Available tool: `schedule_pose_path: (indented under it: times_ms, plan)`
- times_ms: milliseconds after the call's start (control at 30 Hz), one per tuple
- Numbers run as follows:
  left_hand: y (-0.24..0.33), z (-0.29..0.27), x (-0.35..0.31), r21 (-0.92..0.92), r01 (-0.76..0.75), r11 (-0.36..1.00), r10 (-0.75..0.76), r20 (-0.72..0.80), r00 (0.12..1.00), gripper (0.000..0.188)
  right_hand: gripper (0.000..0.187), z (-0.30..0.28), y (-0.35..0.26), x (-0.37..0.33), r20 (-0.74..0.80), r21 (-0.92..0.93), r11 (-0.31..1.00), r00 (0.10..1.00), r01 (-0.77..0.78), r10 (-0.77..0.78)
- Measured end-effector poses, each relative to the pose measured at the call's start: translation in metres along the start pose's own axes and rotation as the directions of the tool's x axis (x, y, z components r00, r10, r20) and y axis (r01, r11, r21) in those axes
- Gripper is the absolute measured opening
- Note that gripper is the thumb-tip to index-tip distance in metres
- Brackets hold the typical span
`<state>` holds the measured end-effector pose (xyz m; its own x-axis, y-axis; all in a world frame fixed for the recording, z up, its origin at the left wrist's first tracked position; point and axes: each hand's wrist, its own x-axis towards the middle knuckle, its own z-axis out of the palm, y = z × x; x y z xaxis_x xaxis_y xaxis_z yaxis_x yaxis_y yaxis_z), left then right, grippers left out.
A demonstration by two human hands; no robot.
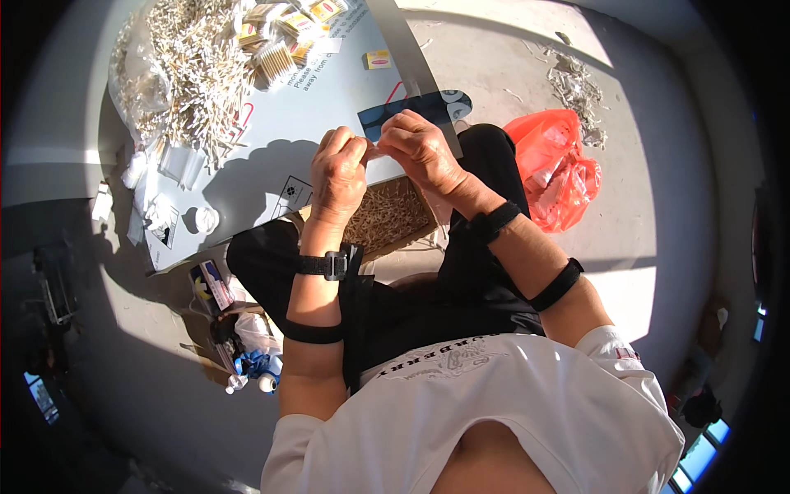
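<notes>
My left hand (339,177) and my right hand (420,148) meet above the near edge of the table, both with fingers pinched together. Something small and pale seems to lie between the fingertips, too hidden to name. Beyond them, a large heap of cotton swabs (197,74) covers the far left of the grey table (350,70). Next to the heap lie several clear packs of cotton swabs (276,62) with yellow, red and white labels. One small yellow label card (378,60) rests apart from them, to the right. Below my hands, an open cardboard box (434,221) holds many thin sticks.
Clear plastic sleeves (181,163) and a small white roll (206,220) sit at the table's left side. A red plastic bag (564,193) lies on the floor at right, below a pile of pale scraps (576,86). Boxes and a blue-and-white item (259,366) stand at lower left.
</notes>
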<state>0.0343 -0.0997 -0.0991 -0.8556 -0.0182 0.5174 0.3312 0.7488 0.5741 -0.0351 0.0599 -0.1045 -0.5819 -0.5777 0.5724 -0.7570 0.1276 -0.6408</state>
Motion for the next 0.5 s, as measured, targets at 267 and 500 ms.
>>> schedule_pose_path:
  times_ms: [267, 500]
  plan:
    - [0.006, 0.000, 0.009, 0.119, 0.005, 0.993, -0.007, 0.011, 1.000, 0.018, 0.015, 0.005, 0.008, 0.004, 0.024, -0.169, 0.983, 0.997, 0.072, -0.069]
    - [0.008, -0.007, 0.018, 0.238, -0.040, 0.971, 0.000, 0.166, 0.986, 0.016, 0.013, 0.000, 0.001, 0.009, 0.018, -0.126, 0.992, 1.000, -0.003, 0.005]
